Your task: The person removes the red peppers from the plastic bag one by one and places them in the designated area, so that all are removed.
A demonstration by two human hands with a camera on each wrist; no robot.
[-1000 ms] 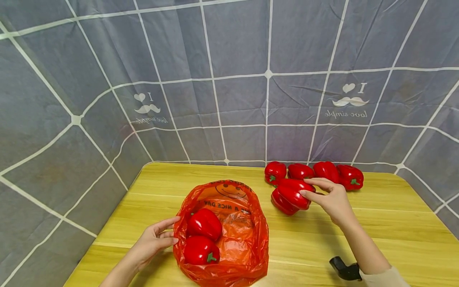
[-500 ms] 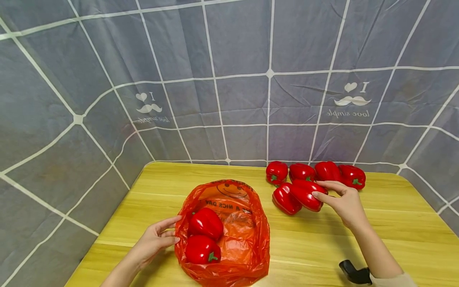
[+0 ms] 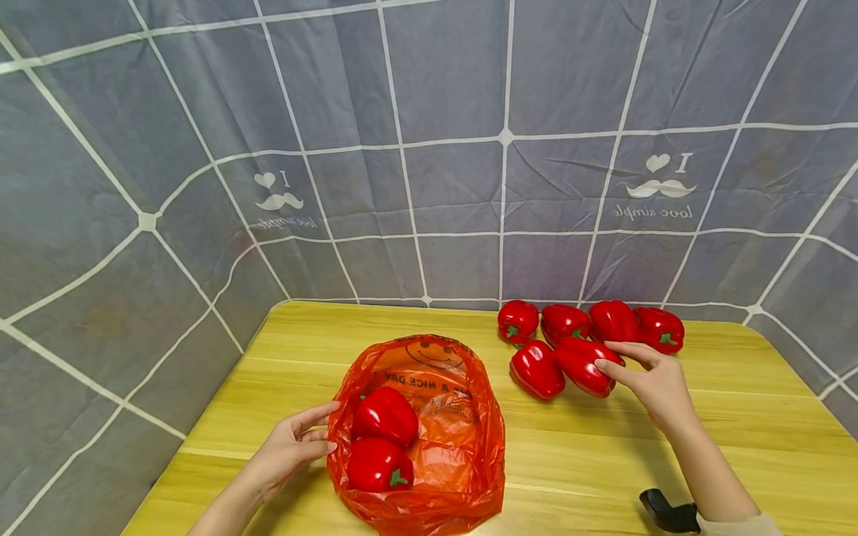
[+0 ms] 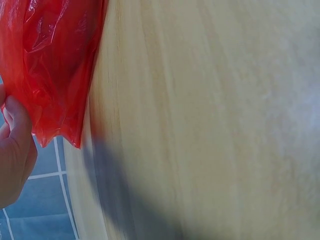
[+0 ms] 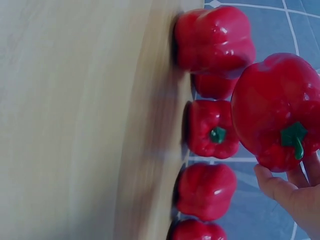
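Observation:
My right hand [image 3: 660, 387] holds a glossy red bell pepper [image 3: 585, 366] at its right side, between thumb and fingers. In the right wrist view this bell pepper [image 5: 280, 110] shows its green stem, with the fingertips under its stem end. Just left of it another red bell pepper [image 3: 538, 370] lies on the table. My left hand [image 3: 291, 450] grips the left rim of an open red plastic bag [image 3: 492, 447], thumb and forefinger tips at the edge. Inside the bag's left half lie two bell peppers [image 3: 385, 417]. The left wrist view shows the bag's side [image 4: 55, 75] beside the fingers.
A row of several red bell peppers [image 3: 613, 320] stands along the back edge of the wooden table [image 3: 570, 461]. Behind it hangs a grey curtain [image 3: 456, 186] with white lines. A black device [image 3: 670, 514] is by the right wrist.
My right hand has moved right with the bell pepper, from over the neighbouring one to beside it. The left hand keeps its place at the bag.

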